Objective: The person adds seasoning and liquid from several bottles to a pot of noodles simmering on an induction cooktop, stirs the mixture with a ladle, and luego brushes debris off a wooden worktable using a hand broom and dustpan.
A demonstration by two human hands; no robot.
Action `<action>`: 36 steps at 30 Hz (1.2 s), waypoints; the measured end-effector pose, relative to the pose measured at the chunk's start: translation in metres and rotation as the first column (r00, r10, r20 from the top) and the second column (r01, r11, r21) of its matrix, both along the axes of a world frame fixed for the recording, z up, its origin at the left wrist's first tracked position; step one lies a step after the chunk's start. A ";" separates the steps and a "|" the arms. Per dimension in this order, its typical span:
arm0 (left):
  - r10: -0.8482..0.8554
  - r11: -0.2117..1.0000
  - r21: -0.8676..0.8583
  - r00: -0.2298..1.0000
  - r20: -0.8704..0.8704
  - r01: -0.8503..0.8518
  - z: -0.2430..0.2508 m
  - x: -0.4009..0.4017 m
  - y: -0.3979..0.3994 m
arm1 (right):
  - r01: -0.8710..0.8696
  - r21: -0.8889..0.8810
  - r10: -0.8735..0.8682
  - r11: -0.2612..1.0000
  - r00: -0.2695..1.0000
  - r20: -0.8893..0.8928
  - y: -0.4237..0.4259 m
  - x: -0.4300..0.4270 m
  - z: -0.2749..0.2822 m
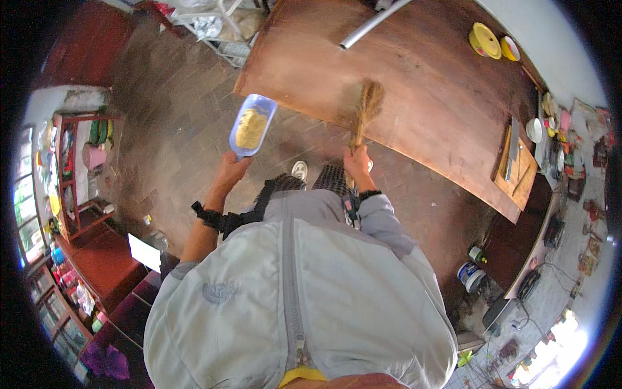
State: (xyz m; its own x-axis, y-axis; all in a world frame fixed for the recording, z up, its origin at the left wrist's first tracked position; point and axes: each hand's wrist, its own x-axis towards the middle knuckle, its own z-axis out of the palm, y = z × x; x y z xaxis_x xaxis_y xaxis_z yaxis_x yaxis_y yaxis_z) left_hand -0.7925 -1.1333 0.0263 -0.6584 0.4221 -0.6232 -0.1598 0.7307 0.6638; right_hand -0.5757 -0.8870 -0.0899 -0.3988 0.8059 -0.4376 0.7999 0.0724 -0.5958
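My left hand [234, 167] is closed around the short handle of a light blue plastic scoop [265, 131]. A heap of pale yellow powder or meal [250, 129] lies in the scoop, which is held out over the floor beside the table corner. In my right hand [358, 163] is the bound end of a small straw hand brush [362, 121]. Its bristles fan out over the near edge of the wooden tabletop [311, 73]; whether they touch the wood I cannot tell.
A metal tube [374, 24] lies across the tabletop's far part. Two yellow basins [485, 40] stand at its far right. A cleaver [512, 146] rests on a wooden cutting board [522, 170] at the right end. White buckets [471, 276] stand on the floor at right; a metal rack [228, 29] stands beyond the table's left corner.
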 end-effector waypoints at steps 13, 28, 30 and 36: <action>-0.417 0.907 0.071 0.909 0.029 0.414 -0.148 0.031 -0.015 | -0.012 0.234 -0.060 0.972 0.953 0.297 0.144 0.086 0.013; -0.375 0.926 -0.032 0.925 0.058 0.377 -0.186 0.055 0.036 | -0.627 -0.068 0.627 0.776 0.753 0.203 0.075 0.008 0.060; -0.392 0.908 -0.137 0.918 0.056 0.396 -0.188 0.058 0.044 | -0.541 0.014 0.528 0.841 0.825 0.202 0.078 0.036 0.060; -0.205 0.969 -0.140 0.979 0.009 0.204 -0.219 0.086 0.046 | -0.205 0.066 0.179 0.977 0.944 0.278 0.066 0.068 0.031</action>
